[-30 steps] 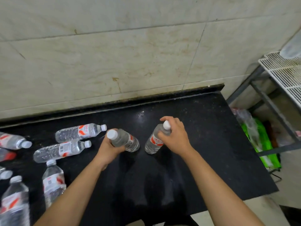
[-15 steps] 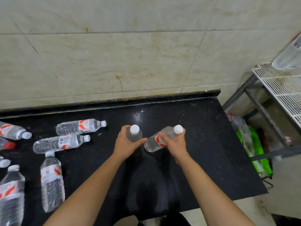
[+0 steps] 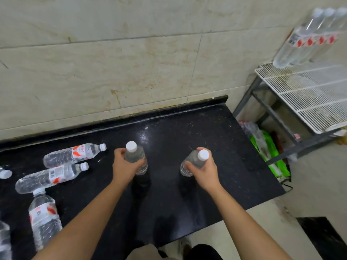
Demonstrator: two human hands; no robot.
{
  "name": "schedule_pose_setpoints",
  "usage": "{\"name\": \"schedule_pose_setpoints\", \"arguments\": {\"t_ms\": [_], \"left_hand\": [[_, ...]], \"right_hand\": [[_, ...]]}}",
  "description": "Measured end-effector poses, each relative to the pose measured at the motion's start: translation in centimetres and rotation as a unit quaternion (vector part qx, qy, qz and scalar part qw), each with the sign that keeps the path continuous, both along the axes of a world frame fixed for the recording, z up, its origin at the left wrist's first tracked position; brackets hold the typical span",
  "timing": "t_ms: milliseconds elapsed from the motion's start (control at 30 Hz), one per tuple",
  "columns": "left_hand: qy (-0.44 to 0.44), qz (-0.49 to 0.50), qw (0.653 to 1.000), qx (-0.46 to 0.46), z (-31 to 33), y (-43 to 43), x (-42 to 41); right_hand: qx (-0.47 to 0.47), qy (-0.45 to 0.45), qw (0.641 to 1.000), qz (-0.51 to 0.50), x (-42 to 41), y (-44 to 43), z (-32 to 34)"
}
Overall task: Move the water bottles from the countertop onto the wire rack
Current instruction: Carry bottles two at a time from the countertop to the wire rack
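Note:
My left hand (image 3: 124,167) grips a clear water bottle (image 3: 135,154) with a white cap, held upright over the black countertop (image 3: 216,147). My right hand (image 3: 203,170) grips a second water bottle (image 3: 196,158), cap tilted towards me. Several more bottles lie on the countertop at the left, among them one near the wall (image 3: 73,153), one below it (image 3: 49,177) and one by my left forearm (image 3: 44,218). The white wire rack (image 3: 308,96) stands at the right, with several bottles (image 3: 308,36) upright at its far end.
A tiled wall runs behind the countertop. Under the rack's grey frame (image 3: 277,119) lie green and clear plastic bags (image 3: 266,147). The pale floor shows beyond the countertop's right edge, with a dark mat (image 3: 323,239) at the lower right.
Both hands have raised their bottles off the countertop, stood them up and moved apart, the right hand going rightwards. My view has turned right, bringing more of the rack into sight.

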State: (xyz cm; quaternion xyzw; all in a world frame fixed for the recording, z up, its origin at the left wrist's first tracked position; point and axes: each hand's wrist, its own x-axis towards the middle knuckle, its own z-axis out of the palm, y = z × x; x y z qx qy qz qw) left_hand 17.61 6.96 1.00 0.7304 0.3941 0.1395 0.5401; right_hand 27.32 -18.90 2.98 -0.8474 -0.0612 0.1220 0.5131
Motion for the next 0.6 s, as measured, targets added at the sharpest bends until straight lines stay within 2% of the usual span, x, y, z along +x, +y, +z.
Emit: {"name": "schedule_pose_setpoints", "arguments": {"t_ms": [167, 267, 333, 433, 600], "left_hand": [[-0.086, -0.028, 0.992, -0.086, 1.2, -1.8, 1.3], [-0.147, -0.076, 0.977, -0.136, 3.8, -4.7, 3.1], [-0.179, -0.106, 0.963, -0.17, 6.3, -7.1, 4.9], [-0.223, -0.14, 0.937, -0.232, 10.5, -11.1, 7.3], [-0.292, -0.209, 0.914, -0.189, 16.6, -19.1, 9.0]], "right_hand": [[0.037, 0.024, 0.998, -0.035, 0.2, -2.8, 0.8], [0.119, 0.012, 0.988, -0.094, 0.2, -4.7, 3.3], [0.174, -0.015, 0.976, -0.133, 0.7, -5.8, 6.1], [0.21, -0.079, 0.962, -0.155, 1.7, -7.9, 10.7], [0.213, -0.126, 0.962, -0.117, 3.3, -14.2, 16.2]]}}
